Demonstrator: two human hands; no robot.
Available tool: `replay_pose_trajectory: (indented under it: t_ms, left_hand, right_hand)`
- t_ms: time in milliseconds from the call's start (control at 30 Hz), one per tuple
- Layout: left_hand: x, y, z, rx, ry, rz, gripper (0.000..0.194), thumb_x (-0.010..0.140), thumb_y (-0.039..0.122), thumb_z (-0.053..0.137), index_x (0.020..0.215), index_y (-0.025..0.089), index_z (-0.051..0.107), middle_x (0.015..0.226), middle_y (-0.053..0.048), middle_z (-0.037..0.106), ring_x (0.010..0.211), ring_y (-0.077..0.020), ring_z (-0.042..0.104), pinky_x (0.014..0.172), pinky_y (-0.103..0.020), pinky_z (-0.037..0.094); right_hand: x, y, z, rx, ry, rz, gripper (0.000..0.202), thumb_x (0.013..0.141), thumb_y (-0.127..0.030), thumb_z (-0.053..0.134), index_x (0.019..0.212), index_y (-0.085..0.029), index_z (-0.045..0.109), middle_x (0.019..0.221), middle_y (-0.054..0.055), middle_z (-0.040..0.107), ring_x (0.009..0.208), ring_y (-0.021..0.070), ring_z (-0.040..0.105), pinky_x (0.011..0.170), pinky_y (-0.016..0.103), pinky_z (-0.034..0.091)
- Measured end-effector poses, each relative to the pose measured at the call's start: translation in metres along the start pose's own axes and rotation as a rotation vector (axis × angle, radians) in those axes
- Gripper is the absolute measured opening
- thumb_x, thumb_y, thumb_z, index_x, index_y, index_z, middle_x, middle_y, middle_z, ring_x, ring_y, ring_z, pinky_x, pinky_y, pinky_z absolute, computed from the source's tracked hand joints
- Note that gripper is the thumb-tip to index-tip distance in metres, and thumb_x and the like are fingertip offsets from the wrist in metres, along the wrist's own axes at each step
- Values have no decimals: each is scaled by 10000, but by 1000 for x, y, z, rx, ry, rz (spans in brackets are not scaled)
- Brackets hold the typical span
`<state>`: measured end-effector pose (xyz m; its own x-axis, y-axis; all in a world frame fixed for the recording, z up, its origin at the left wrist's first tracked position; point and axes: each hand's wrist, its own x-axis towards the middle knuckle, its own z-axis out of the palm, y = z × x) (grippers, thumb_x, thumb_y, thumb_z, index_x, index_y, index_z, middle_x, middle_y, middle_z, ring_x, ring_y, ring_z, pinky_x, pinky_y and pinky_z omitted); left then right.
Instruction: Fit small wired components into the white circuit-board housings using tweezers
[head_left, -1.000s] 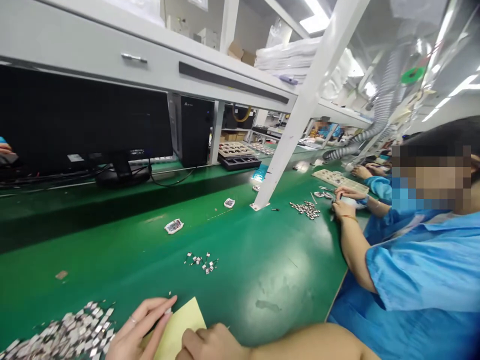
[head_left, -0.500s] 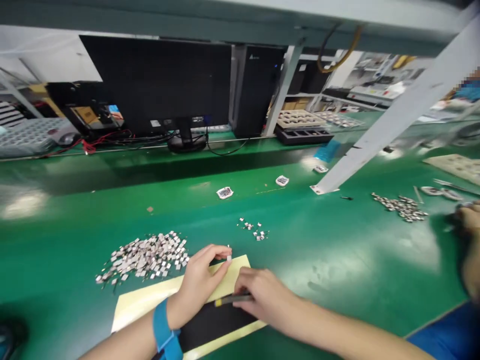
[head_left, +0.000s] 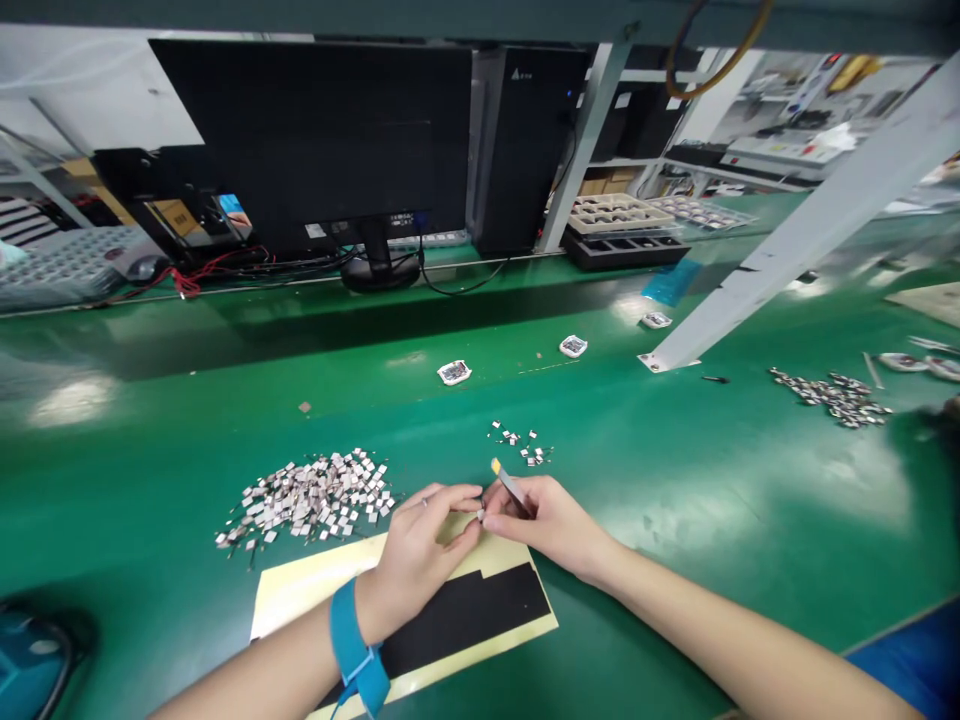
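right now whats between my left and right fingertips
A small pale part sits between the fingertips of your left hand and right hand, as the head view shows; whether both grip it is unclear.

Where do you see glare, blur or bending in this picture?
Head view: pale glare on the green table at far left and far right, and on the yellow sheet near its left end; head view: the monitor's left edge slants, perhaps lens distortion; head view: the small part at the left hand looks too soft to identify.
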<state>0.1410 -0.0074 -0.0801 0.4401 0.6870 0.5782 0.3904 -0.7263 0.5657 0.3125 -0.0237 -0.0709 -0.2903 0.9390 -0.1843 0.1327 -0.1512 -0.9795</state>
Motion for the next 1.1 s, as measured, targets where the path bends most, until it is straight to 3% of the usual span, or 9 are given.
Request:
replay_pose_trajectory:
  t_ms: [233, 467, 567, 667, 833, 933, 1000, 1100]
  left_hand:
    - [-1, 0, 0, 38, -18, 32, 185, 824, 227, 536, 994, 171, 491, 759, 0, 662, 698, -116, 608, 676, -214, 479]
    - [-3, 0, -1, 29, -40, 81, 208, 825, 221, 539, 1020, 173, 486, 821, -28, 661, 725, -128, 604, 674, -229, 474]
    - [-3, 0, -3, 20, -18, 66, 229, 816, 208, 552, 1031, 176, 478, 794, -23, 661, 716, -127, 602, 673, -227, 471]
    - [-5, 2, -2, 5, -41, 86, 259, 816, 186, 546, 1061, 174, 464, 799, -20, 654, 722, -128, 584, 663, -223, 468]
    - [5, -1, -7, 104, -242, 156, 207, 834, 189, 512, 1036, 145, 499, 879, -51, 621, 806, -157, 555, 702, -256, 462]
    - [25, -13, -27, 389, -462, 27, 119, 815, 212, 543, 917, 155, 565, 878, -42, 614, 847, -190, 542, 748, -310, 447]
    - [38, -24, -45, 557, -595, -88, 69, 814, 177, 530, 829, 148, 591, 858, -54, 609, 832, -209, 538, 749, -341, 439]
    - [47, -37, -65, 652, -662, -150, 106, 798, 103, 512, 744, 104, 604, 801, -103, 597, 789, -242, 535, 696, -360, 432]
  right_hand:
    - [0, 1, 1, 29, 22, 49, 216, 694, -323, 616, 656, -113, 584, 617, -11, 503, 506, 66, 328, 484, 213, 217]
    - [-1, -3, 3, 137, 35, 97, 325, 616, -343, 667, 538, -137, 428, 668, 9, 538, 634, 105, 493, 616, 225, 367]
    - [-2, -3, -2, 135, 26, 113, 381, 632, -408, 667, 602, -152, 385, 684, 11, 546, 592, 94, 479, 539, 205, 353]
    - [-1, -1, -3, 52, 18, 95, 330, 667, -413, 641, 684, -145, 450, 620, -18, 481, 529, 76, 392, 474, 191, 285]
    - [1, 5, -9, -181, 79, 30, 222, 665, -326, 630, 660, -153, 492, 495, -65, 270, 463, 78, 249, 447, 207, 187]
    - [2, 5, -22, -436, 287, -107, 156, 735, -297, 579, 708, -156, 518, 637, -6, 397, 530, 104, 322, 502, 229, 235]
    - [1, 3, -28, -666, 349, -228, 132, 790, -272, 538, 738, -154, 512, 730, 24, 444, 586, 123, 389, 536, 235, 279]
    - [-5, 0, -22, -813, 176, -297, 104, 799, -175, 545, 700, -156, 518, 644, -1, 475, 572, 120, 458, 523, 214, 324]
